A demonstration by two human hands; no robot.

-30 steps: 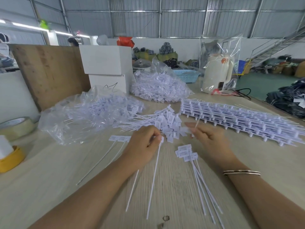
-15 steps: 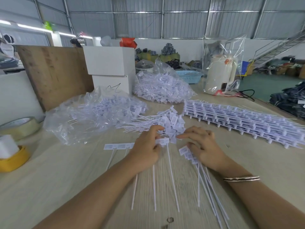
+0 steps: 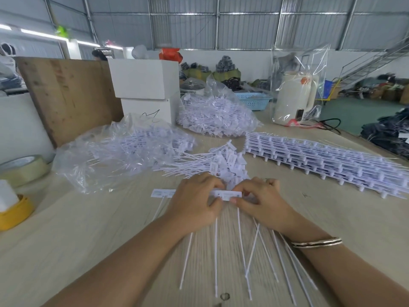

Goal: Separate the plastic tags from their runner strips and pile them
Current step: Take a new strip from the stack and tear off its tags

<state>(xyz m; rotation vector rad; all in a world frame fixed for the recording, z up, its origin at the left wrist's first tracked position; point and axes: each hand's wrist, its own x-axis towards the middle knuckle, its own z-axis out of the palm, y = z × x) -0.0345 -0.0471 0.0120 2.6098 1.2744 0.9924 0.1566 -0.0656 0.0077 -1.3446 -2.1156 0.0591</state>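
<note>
Here we work on the wooden tabletop (image 3: 66, 240), with the stacked runner strips (image 3: 321, 160) at the right and the pile of loose tags (image 3: 223, 161) just beyond our hands. Our left hand (image 3: 194, 202) and right hand (image 3: 263, 202) are close together, both pinching one short strip of tag heads (image 3: 228, 194). We judge the tags light and thin, with whippy tails; hold them at the stiff heads. Our fingers hide the joints, and motion blurs the tails.
</note>
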